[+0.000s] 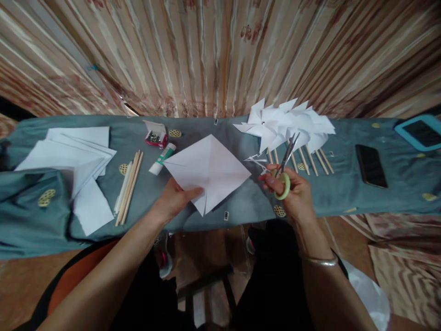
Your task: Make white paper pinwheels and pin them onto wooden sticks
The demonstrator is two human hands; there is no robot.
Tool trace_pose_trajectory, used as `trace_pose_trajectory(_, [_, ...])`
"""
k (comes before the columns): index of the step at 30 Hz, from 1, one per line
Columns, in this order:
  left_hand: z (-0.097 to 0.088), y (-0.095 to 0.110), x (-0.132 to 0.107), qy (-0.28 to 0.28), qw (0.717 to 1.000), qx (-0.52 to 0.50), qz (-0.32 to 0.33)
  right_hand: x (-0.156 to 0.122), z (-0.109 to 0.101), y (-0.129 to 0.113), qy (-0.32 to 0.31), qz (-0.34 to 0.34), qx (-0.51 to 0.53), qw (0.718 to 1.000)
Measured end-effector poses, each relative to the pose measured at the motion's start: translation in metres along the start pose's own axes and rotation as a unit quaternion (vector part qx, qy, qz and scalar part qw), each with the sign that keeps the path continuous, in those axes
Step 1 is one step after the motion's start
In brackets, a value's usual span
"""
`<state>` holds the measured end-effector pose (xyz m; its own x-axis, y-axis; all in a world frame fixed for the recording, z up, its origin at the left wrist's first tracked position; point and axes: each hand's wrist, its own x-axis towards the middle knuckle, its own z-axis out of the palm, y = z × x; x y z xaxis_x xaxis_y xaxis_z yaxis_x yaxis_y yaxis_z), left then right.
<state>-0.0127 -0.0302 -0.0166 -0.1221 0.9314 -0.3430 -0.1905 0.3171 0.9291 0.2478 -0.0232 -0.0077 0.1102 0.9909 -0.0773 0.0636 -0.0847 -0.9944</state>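
Observation:
My left hand pinches the near corner of a creased white paper square, holding it just above the grey-blue cloth. My right hand is closed on a pair of scissors with pale green handles, blades pointing away from me, to the right of the paper. Small white paper scraps lie between the square and the scissors. Beyond the scissors rests a row of finished white paper pinwheels on wooden sticks.
A stack of white sheets lies at the left, with several wooden sticks, a glue tube and a small box of pins beside it. A black phone and a blue-framed tablet sit at the right.

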Motion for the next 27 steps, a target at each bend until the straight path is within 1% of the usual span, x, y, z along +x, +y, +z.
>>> trace_pose_trajectory(3, [0.004, -0.002, -0.006, -0.035, 0.999, 0.012, -0.028, 0.004, -0.001, -0.003, 0.005, -0.012, -0.025, 1.000])
trace_pose_trajectory(6, [0.006, -0.004, -0.010, -0.074, 0.996, 0.025, -0.033, 0.007, 0.001, -0.006, -0.035, 0.001, -0.052, 0.998])
trace_pose_trajectory(10, [0.007, -0.007, -0.013, -0.105, 0.993, 0.044, -0.029, 0.009, 0.010, -0.006, -0.100, 0.063, -0.009, 0.993])
trace_pose_trajectory(12, [0.008, -0.008, -0.014, -0.111, 0.992, 0.051, -0.027, 0.008, 0.015, -0.005, -0.117, 0.097, 0.023, 0.988])
trace_pose_trajectory(14, [0.009, -0.007, -0.014, -0.109, 0.992, 0.053, -0.029, 0.007, 0.019, -0.003, -0.119, 0.126, 0.051, 0.984])
trace_pose_trajectory(16, [0.008, -0.005, -0.014, -0.109, 0.992, 0.048, -0.045, 0.005, 0.021, 0.000, -0.115, 0.150, 0.077, 0.979])
trace_pose_trajectory(18, [0.008, -0.001, -0.014, -0.113, 0.990, 0.032, -0.074, 0.004, 0.023, 0.002, -0.107, 0.164, 0.095, 0.976])
trace_pose_trajectory(21, [0.008, 0.006, -0.016, -0.130, 0.984, -0.037, -0.114, 0.004, 0.026, 0.005, -0.073, 0.162, 0.115, 0.977])
trace_pose_trajectory(25, [0.010, 0.013, -0.017, -0.144, 0.966, -0.187, -0.107, 0.004, 0.033, 0.012, -0.001, 0.135, 0.155, 0.979])
trace_pose_trajectory(27, [0.011, 0.014, -0.018, -0.153, 0.954, -0.241, -0.093, 0.004, 0.038, 0.016, 0.024, 0.127, 0.175, 0.976])
